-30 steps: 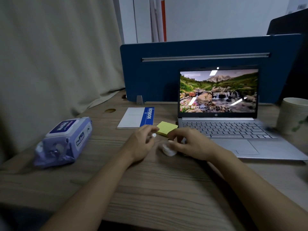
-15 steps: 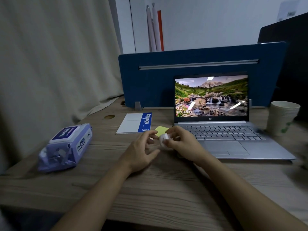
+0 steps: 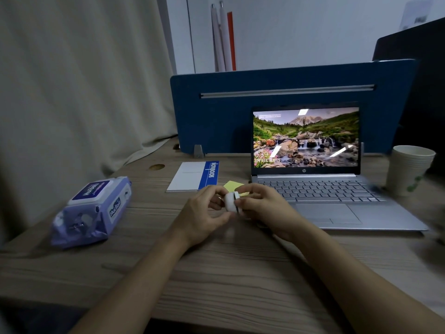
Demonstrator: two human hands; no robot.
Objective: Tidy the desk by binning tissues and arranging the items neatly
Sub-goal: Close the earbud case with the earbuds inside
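A small white case (image 3: 230,201) with a dark seam, likely for earbuds, is held just above the wooden desk (image 3: 216,273) between both hands. My right hand (image 3: 262,208) grips its right side. My left hand (image 3: 204,213) pinches its left side, with a small white piece half hidden in the fingers. A yellow sticky pad (image 3: 233,184) lies behind the hands. Farther back lies a white and blue notebook (image 3: 195,175). A purple pack of wet wipes (image 3: 94,210) sits at the left.
An open silver laptop (image 3: 320,189) stands at the right, screen lit. A stack of paper cups (image 3: 409,169) is at the far right. A blue divider panel (image 3: 289,92) closes off the back, and a beige curtain (image 3: 72,80) hangs at the left.
The right hand lifted the white case off the desk and brought it up to the left hand. Both hands now hold it together.
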